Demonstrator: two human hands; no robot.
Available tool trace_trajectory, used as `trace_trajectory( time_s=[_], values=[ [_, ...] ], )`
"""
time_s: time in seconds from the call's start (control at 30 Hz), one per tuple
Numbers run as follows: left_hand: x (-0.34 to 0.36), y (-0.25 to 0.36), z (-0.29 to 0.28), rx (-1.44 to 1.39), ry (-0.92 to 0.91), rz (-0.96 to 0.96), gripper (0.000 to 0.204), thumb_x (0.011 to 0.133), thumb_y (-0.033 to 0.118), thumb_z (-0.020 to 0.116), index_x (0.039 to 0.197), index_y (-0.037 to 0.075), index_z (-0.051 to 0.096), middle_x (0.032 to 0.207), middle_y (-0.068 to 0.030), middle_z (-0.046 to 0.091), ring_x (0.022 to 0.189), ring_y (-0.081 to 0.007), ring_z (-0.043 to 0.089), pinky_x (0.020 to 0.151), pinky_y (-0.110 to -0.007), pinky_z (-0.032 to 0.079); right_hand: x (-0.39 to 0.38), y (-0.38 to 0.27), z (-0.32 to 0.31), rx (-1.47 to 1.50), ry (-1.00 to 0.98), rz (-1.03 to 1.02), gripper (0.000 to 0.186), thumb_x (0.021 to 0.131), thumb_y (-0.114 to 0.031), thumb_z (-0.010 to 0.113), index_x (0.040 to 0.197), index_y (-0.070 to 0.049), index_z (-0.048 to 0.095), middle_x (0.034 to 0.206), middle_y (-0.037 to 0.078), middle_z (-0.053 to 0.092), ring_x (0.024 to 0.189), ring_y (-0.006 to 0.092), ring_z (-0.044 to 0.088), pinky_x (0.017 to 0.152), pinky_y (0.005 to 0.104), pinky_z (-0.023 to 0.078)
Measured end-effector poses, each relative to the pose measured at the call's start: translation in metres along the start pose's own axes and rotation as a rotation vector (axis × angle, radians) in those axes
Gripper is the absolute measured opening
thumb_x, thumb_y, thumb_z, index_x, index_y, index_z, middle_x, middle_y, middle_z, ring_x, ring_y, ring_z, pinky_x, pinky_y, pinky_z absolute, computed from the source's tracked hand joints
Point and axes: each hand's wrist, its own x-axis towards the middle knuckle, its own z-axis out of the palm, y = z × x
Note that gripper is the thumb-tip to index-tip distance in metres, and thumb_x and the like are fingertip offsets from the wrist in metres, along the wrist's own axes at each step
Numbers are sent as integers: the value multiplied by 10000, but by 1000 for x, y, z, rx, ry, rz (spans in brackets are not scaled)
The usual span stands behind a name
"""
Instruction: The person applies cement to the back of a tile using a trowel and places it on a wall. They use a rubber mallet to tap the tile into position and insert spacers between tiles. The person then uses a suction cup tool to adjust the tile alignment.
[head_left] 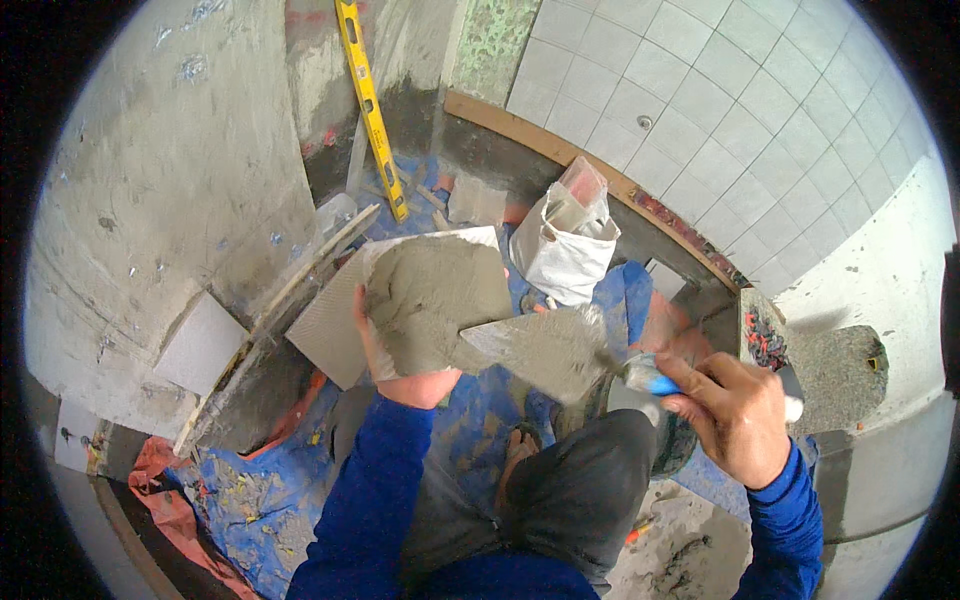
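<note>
My left hand (422,387) supports a tile from below, fingers curled up round its left edge. A thick layer of wet grey mortar (438,295) covers the tile's face, so little of the tile itself shows. Gripped in my right hand (738,415) is a trowel (550,348) with a blue and grey handle. Its pointed blade carries mortar, and the tip meets the right side of the mortar layer. Behind the held tile, pale ribbed tiles (330,325) lean or lie, partly hidden.
A yellow spirit level (372,115) leans at the back. The white sack (560,250) stands below a wooden batten (530,135) and the tiled wall (690,95). Red and black small pieces (766,340) lie at right. A blue tarp (255,500) covers the floor; a loose tile (200,343) leans left.
</note>
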Motion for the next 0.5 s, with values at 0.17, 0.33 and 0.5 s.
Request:
trace_trajectory(
  time_s=[0.17,0.33,0.5],
  values=[
    [-5,-6,5,1,-42,-82,887,934,807,301,1596,222,380,1660,-124,334,1478,-448,349,1084,-832,244,11,11,-8,-211,148,-72,498,789,-283,814,1265,-169,726,876,77,634,708,277,618,618,410,500],
    [-10,-13,5,-107,-253,-238,943,905,813,406,1610,192,324,1656,-101,345,1502,-372,327,1180,-713,194,26,18,-4,-289,198,-63,446,833,-316,786,1257,-196,716,817,61,608,692,253,629,593,398,496],
    [-2,-12,-9,-31,-203,-88,927,923,803,375,1606,178,329,1645,-103,366,1509,-351,331,1227,-637,209,33,10,-15,27,27,57,339,905,-266,748,1218,-138,731,777,119,623,669,346,653,586,451,504]
  ],
)
